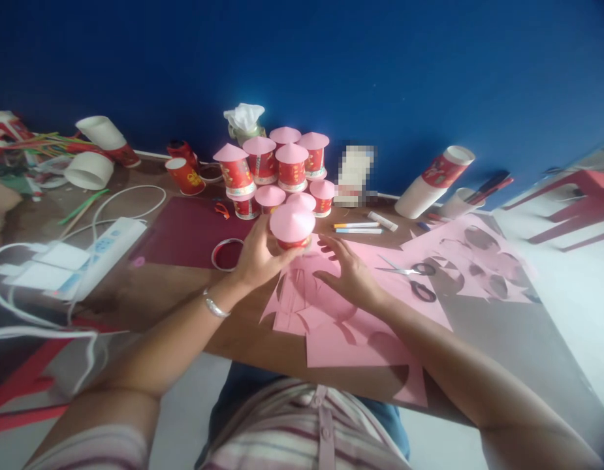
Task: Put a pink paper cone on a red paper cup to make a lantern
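Note:
Wrapped round a red paper cup with a pink cone top (292, 223) is my left hand (260, 256), at the middle of the desk. My right hand (349, 269) is just to its right, fingers apart and holding nothing, above pink paper sheets (360, 352). Behind the held cup, several red cups with pink cone tops (292, 166) stand in a stacked group. Scissors (412, 273) lie on the pink paper to the right of my right hand.
A power strip (103, 258) with white cables lies at left, beside a dark red sheet (189, 232) and a tape roll (227, 254). Markers (356, 228) and a glue stick (382, 220) lie behind the paper. Cup stacks (435, 181) lean near the blue wall (380, 78).

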Motion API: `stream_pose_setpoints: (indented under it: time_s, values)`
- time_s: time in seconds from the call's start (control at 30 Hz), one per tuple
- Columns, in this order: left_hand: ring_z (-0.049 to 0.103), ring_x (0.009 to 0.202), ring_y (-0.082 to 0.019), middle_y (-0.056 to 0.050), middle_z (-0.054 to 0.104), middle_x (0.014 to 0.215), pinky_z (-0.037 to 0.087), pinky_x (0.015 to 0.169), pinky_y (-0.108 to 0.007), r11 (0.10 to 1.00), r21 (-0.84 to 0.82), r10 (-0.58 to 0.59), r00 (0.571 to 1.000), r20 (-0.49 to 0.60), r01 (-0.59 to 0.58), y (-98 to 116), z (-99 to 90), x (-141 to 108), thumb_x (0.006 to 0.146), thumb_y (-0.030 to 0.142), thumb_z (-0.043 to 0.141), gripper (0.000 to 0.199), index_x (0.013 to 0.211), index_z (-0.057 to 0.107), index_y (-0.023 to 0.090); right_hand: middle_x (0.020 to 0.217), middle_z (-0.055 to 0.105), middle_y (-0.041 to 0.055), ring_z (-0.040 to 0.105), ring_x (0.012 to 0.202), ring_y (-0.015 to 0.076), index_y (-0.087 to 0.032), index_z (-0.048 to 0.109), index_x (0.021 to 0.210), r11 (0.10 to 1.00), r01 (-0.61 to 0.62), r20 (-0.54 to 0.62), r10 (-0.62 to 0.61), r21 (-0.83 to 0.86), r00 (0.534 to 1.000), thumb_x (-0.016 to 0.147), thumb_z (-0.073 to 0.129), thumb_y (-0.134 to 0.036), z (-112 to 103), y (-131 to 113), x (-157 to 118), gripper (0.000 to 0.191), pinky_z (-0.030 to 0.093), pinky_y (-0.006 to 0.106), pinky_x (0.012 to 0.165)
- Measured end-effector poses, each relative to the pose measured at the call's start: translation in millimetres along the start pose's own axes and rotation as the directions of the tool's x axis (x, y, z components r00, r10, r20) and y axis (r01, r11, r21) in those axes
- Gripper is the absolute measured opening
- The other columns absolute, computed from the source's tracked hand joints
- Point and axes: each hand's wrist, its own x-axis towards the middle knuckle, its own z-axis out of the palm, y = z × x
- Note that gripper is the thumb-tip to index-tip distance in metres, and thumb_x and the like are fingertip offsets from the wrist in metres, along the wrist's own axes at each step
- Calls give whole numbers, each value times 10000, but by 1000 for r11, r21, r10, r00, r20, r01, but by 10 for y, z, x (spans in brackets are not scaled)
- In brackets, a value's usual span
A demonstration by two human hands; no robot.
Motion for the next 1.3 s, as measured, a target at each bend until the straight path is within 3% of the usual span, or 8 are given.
stream_pose_setpoints:
  time_s: [0.23, 0.4, 0.67, 0.9, 1.03, 1.3]
  values:
    - [728, 1094, -314, -142, 700, 1282, 624, 918, -461, 977, 197, -36, 980, -198, 76, -308, -267, 570, 772, 495, 858, 712, 1332, 513, 222, 1196, 726, 100, 738, 1045, 255, -248, 566, 1408, 998, -63, 63, 64, -18, 996, 863, 668, -168, 8, 143, -94, 560, 644, 465, 928]
    - [730, 1073, -359, -125, 726, 1155, 599, 938, -531, 943, 310, -58, 977, -207, 122, -528, -212, 817, 724, 470, 875, 658, 1236, 545, 221, 1219, 746, 106, 727, 1119, 274, -229, 652, 1287, 991, -19, 73, 29, -132, 997, 840, 628, -113, 56, 113, -108, 463, 623, 443, 970]
    - [681, 1196, -420, -163, 695, 1215, 547, 1031, -612, 927, 352, -65, 978, -197, 132, -704, -81, 844, 705, 500, 872, 703, 1250, 531, 218, 1174, 766, 104, 722, 1083, 281, -242, 709, 1212, 983, 88, 96, -74, -159, 993, 920, 600, -152, 77, 146, -105, 325, 632, 472, 960]
    - [663, 1242, -441, -188, 681, 1267, 556, 1036, -593, 915, 387, -41, 980, -197, 116, -758, -31, 835, 694, 504, 888, 720, 1247, 543, 198, 1204, 771, 81, 717, 1109, 267, -275, 725, 1236, 986, 102, 91, -90, -134, 992, 933, 619, -169, 99, 182, -106, 339, 629, 459, 975]
    - [687, 1186, -405, -157, 706, 1193, 562, 1036, -558, 905, 414, -15, 978, -210, 103, -740, -6, 822, 723, 516, 882, 656, 1200, 560, 201, 1202, 777, 70, 719, 1109, 262, -277, 732, 1216, 985, 111, 88, -100, -129, 991, 942, 624, -178, 111, 197, -111, 311, 628, 447, 970]
    - [634, 1218, -413, -146, 703, 1132, 511, 1071, -622, 912, 398, -13, 979, -205, 95, -779, -85, 839, 747, 442, 867, 542, 1136, 572, 209, 1206, 770, 76, 716, 1121, 267, -269, 740, 1213, 987, 109, 99, -97, -118, 990, 942, 630, -186, 96, 187, -113, 304, 624, 452, 989]
